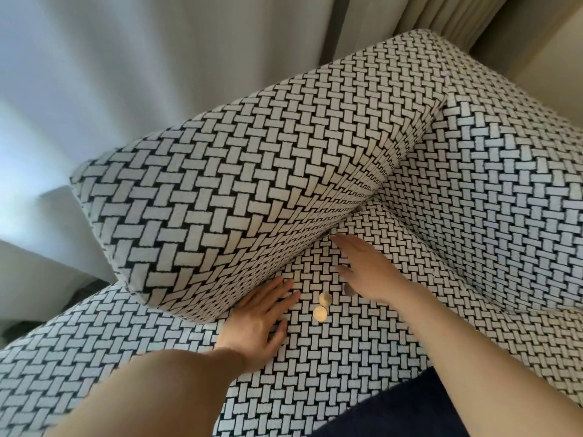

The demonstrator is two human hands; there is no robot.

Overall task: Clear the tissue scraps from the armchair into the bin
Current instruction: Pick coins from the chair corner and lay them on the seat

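Black-and-white basket-weave fabric covers the armchair [504,190], which fills most of the frame from lower left to upper right. A thick cushion [239,190] in the same weave stands tilted across the centre and left, its lower edge down on the seat [331,367].

My left grip [258,316] lies flat on the seat in the lower centre. Its fingers are straight and slightly apart, holding nothing, with the fingertips right against the cushion's lower edge. My right grip [369,272] is just right of centre, palm down over the seat, fingers also straight and spread with nothing in them. Its longest fingertips reach toward the line where the cushion meets the seat.

Between my two grips lie two round gold-coloured coins [320,313] on the seat, one touching the other. A small grey disc [348,290] shows just beside my right thumb; what it is I cannot tell.

A pale curtain [126,64] hangs in the upper left of the frame, and dark blue cloth [394,411] sits at the bottom edge, right of centre.
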